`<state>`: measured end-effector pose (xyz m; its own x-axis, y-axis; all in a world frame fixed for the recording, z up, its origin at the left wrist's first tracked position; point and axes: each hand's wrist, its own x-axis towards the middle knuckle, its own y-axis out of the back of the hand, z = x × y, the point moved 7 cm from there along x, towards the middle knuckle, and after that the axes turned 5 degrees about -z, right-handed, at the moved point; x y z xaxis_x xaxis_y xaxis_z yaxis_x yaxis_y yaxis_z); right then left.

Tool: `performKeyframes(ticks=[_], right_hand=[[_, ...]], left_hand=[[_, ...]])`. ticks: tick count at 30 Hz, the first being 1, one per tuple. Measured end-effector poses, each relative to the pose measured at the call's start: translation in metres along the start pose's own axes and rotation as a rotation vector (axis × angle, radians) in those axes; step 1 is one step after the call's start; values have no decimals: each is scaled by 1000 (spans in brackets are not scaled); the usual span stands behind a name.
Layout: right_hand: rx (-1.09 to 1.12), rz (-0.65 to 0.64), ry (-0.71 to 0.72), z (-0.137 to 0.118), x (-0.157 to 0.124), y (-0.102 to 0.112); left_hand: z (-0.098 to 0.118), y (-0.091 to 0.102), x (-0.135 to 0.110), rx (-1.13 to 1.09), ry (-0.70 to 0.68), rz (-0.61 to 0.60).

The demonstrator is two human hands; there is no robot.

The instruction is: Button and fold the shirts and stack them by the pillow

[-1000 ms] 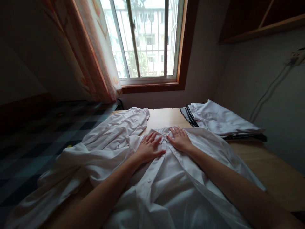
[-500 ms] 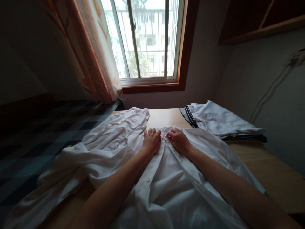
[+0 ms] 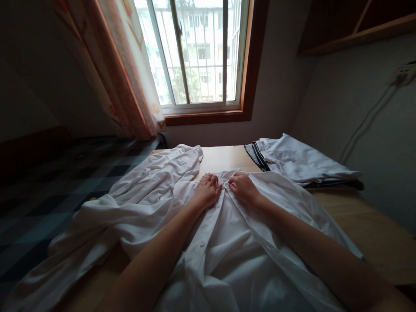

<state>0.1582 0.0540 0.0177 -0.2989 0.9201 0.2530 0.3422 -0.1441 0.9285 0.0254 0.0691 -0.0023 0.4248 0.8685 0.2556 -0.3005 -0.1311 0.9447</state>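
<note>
A white button-up shirt lies spread on the wooden table, its front placket running toward me with small buttons along it. At the shirt's far end, by the collar, my left hand has its fingers curled onto the left front edge. Just to its right, my right hand pinches the other front edge. A narrow gap separates the two hands, and the fabric right under the fingers is partly hidden. The shirt's left sleeve side is bunched up beside my left forearm.
Folded white clothing with black striped trim lies at the table's back right. A dark checked bedspread is on the left. Behind the table are a barred window and an orange-patterned curtain. A cord hangs on the right wall.
Both hands stay at the collar end, with my fingers shifting slightly on the fabric. The view has tilted a little; the clothes lie as before.
</note>
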Motion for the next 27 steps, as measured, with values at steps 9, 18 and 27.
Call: performKeyframes(ticks=[9, 18, 27], right_hand=[[-29, 54, 56, -7, -8, -5], [1, 34, 81, -19, -12, -3], [5, -7, 42, -13, -8, 0]], left_hand=[[20, 17, -9, 80, -122, -34], [23, 18, -11, 50, -79, -29], [23, 22, -5, 42, -92, -64]])
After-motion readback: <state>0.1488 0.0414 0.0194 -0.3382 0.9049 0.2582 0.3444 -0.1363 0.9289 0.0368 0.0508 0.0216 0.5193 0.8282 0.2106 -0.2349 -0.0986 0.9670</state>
